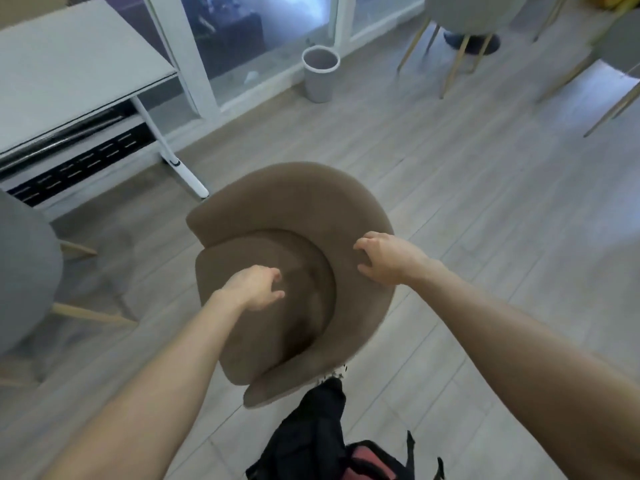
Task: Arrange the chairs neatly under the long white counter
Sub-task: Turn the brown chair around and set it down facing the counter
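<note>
The person is standing over a brown upholstered chair point(277, 271), seen from above, its curved backrest wrapping round the far and right side of the seat. The right hand point(384, 259) is curling over the backrest rim, fingers bent onto the fabric, apparently gripping it. The left hand point(254, 287) is hanging over the seat cushion with fingers loosely curled; whether it is touching or holding anything cannot be told, since the frame is blurred there. The white worktop point(79, 71) is lying well beyond and to the left of the left hand, its slanted leg point(169, 150) coming down just past the chair's far edge. The chair is out on the wooden floor point(485, 220), not yet under the worktop. A grey chair point(24, 271) is sitting left of the left forearm, more grey chairs point(474, 12) far beyond the right hand, and a waste bin point(320, 76) ahead by the glass. A dark bag point(329, 445) is lying near the person's feet. Judging by this, the step in hand is taking hold of the brown chair; the next move is likely calling for a firm two-handed grip, a turn of the seat toward the worktop, and a push clear of the leg.
</note>
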`<action>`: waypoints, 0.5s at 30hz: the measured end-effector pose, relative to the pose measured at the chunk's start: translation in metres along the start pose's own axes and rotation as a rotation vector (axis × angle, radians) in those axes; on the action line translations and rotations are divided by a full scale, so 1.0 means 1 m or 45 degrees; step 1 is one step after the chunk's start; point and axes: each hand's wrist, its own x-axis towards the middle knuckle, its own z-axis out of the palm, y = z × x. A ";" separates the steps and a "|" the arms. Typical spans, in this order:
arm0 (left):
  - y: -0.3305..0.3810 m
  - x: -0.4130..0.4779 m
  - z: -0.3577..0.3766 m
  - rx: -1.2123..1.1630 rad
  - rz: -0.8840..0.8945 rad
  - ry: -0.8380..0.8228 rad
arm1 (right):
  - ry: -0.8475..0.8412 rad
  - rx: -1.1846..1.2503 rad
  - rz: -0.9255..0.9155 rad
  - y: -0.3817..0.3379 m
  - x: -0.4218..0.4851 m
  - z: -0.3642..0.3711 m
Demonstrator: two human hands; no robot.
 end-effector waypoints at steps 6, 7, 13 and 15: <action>0.018 0.026 -0.018 -0.144 -0.205 0.083 | -0.104 -0.175 -0.274 0.029 0.072 -0.037; 0.017 0.028 -0.018 -0.169 -0.250 0.092 | -0.125 -0.216 -0.332 0.032 0.084 -0.042; 0.026 0.009 0.005 -0.391 -0.627 0.121 | -0.212 -0.469 -0.710 0.033 0.152 -0.063; 0.045 -0.004 0.015 -0.459 -0.781 0.146 | -0.259 -0.506 -0.833 0.034 0.168 -0.062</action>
